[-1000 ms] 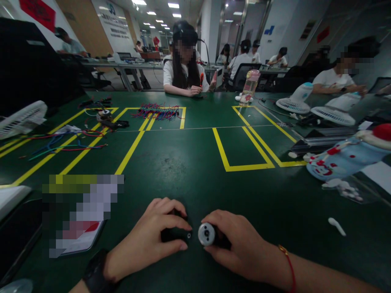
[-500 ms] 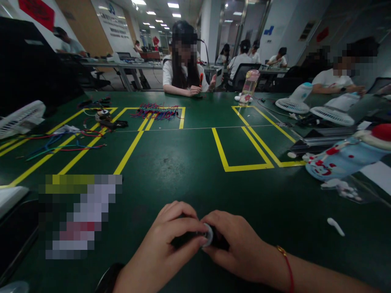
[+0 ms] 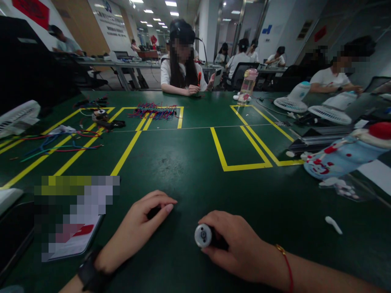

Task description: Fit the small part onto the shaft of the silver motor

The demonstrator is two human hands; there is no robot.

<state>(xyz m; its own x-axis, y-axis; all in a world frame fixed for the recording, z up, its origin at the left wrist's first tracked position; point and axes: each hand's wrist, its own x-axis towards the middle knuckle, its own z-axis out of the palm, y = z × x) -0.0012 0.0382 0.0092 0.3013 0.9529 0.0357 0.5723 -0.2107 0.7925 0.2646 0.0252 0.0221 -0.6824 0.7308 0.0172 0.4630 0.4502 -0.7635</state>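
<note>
Bundled red and blue wires [image 3: 154, 111] are lying at upper left; a pink-lidded bottle [image 3: 247, 88] is standing right of top centre. Two white fans [image 3: 291, 104] are resting at upper right, above a light-blue patterned item [image 3: 336, 156]. A curved white piece [image 3: 333, 225] is lying at lower right.

Bare green tabletop [image 3: 180, 175] opens between the left hand [image 3: 137, 226] and the metal cylinder [image 3: 203, 235] in the right hand [image 3: 233, 244], leaving a lane for a hand to pass forward over flat yellow tape [image 3: 247, 167]. A phone [image 3: 87, 231] hems in the left side, while a small white piece [image 3: 333, 225], a plastic bag [image 3: 356, 192] and a blue patterned container [image 3: 339, 156] obstruct the right. Farther back, wires [image 3: 154, 112] and a water bottle [image 3: 247, 87] flank a gap.
</note>
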